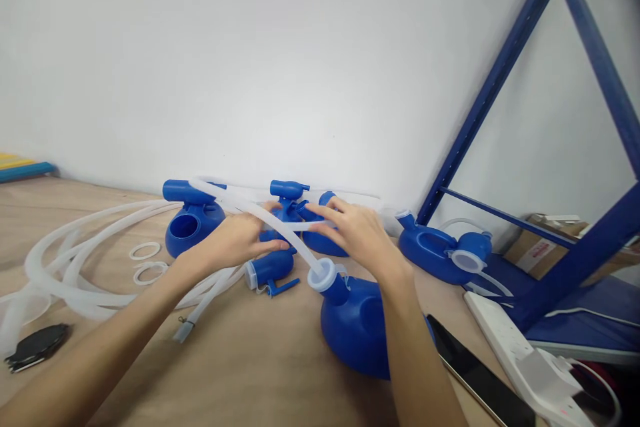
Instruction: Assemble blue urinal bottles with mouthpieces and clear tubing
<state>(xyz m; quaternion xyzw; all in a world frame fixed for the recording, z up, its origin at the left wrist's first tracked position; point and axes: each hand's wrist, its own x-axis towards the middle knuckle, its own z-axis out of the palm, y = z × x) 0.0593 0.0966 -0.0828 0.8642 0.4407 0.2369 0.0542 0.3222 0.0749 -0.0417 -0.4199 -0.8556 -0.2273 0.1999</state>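
Note:
My left hand is in the middle, its fingers curled around a blue part behind a white corrugated hose; what exactly it grips is partly hidden. Facing it, my right hand pinches a thin white tube that runs between both hands. The corrugated hose slants down into the white-collared mouth of a blue plastic urinal bottle, which stands below my right wrist. Just under my left thumb lies a blue spout piece with a white cap. More blue bottles are behind my hands.
Coiled white hoses spread over the left side, near white rings and a black object. Another blue bottle stands at back left, one at right. A phone, power strip and blue rack bound the right.

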